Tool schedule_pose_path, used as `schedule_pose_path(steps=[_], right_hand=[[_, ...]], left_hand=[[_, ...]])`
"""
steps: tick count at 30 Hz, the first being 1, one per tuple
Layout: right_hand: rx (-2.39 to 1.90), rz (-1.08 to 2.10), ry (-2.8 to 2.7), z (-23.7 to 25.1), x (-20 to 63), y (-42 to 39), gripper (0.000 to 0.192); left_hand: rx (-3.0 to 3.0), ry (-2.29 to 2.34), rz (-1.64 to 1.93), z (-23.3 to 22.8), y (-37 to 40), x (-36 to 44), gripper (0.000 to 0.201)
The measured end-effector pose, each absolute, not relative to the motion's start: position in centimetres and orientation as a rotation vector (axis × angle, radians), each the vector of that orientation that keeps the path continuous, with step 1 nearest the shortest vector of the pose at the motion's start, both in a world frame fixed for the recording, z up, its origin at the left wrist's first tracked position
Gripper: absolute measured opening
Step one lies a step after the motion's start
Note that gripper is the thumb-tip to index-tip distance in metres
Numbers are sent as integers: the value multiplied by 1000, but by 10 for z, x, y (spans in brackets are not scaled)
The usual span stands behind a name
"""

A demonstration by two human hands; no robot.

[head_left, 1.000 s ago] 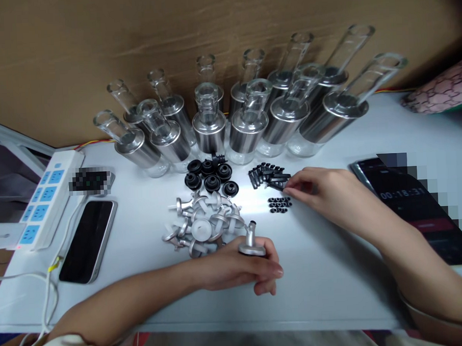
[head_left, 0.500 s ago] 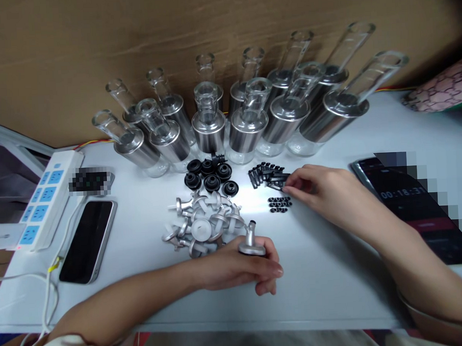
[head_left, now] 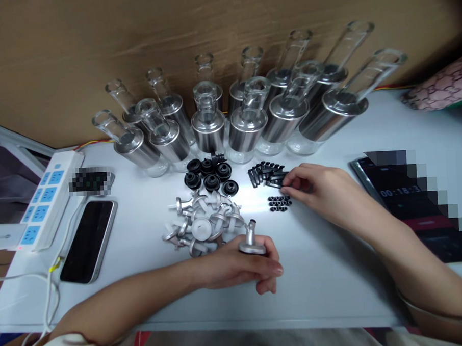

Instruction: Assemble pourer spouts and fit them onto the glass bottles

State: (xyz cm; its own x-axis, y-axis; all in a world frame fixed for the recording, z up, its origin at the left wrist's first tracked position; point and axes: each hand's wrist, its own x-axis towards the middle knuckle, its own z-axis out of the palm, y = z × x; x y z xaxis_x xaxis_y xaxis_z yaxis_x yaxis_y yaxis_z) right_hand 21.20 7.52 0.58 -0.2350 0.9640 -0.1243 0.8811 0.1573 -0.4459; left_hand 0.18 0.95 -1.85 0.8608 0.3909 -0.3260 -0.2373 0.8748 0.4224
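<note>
Left hand (head_left: 239,268) is gripping a hard, light metal cap (head_left: 251,245) by its rim, while right hand (head_left: 316,187) is pinching a tiny black tube (head_left: 274,180), easy to drop.

Only one readout — the dark tablet screen (head_left: 416,205) shows timer digits "00:18:3", rest blurred.

A silver metal cap (head_left: 251,245), spout upward, sits near small black tubes (head_left: 267,174) heaped on the white table (head_left: 327,271).
</note>
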Motion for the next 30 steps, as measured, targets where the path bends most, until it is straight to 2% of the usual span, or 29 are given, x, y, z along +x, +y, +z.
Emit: schedule_pose_path(steps=[6, 11, 13, 18, 21, 23, 26, 30], right_hand=[[-1702, 552, -2228, -1, 218, 77, 11], [-1631, 543, -2212, 2, 217, 75, 1], [-1557, 582, -2160, 9, 215, 72, 10], [-1147, 953, -2165, 27, 202, 60, 18], [-945, 1213, -2238, 29, 193, 52, 17], [-918, 1271, -2276, 28, 188, 49, 16], [-971, 1159, -2299, 28, 189, 49, 20], [-1286, 724, -2250, 25, 206, 59, 27]], left_hand=[[384, 411, 333, -18, 10, 2, 35], [372, 434, 335, -17, 10, 1, 35], [383, 444, 321, -17, 10, 1, 35], [419, 409, 288, -17, 10, -1, 34], [432, 389, 284, -16, 11, -1, 37], [442, 384, 285, -16, 12, -1, 38], [451, 374, 284, -16, 12, -1, 36], [438, 377, 297, -18, 11, -1, 34]])
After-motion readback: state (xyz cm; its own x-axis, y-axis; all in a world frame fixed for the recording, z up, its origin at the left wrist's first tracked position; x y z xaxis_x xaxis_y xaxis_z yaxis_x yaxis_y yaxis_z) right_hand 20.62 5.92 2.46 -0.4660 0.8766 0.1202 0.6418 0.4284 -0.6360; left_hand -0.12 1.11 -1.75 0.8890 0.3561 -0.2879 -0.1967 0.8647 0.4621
